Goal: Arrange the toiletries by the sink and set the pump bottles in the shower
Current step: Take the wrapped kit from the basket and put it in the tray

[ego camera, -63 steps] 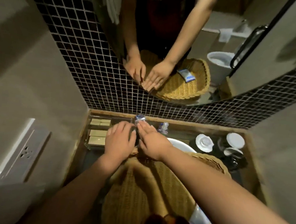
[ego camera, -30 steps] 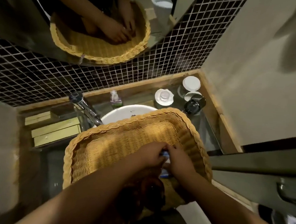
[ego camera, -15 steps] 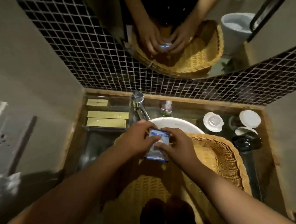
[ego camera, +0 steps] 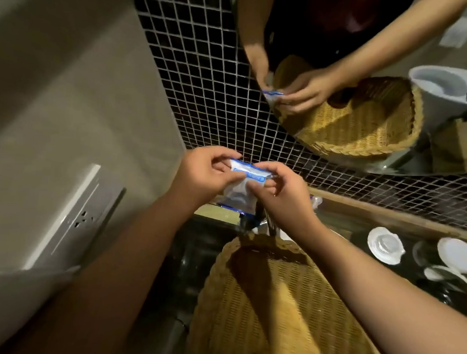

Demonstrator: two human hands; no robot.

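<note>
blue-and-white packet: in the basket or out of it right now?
Out. Both hands, left and right, pinch the packet in the air above the counter, beyond the far rim of the wicker basket.

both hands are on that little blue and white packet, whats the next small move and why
Probably lower the packet toward the counter by the yellow boxes, left of the tap. The left hand and right hand both pinch it in the air above the basket, so it is already lifted out but not yet set down anywhere, and the boxed toiletries sit just below it.
</note>
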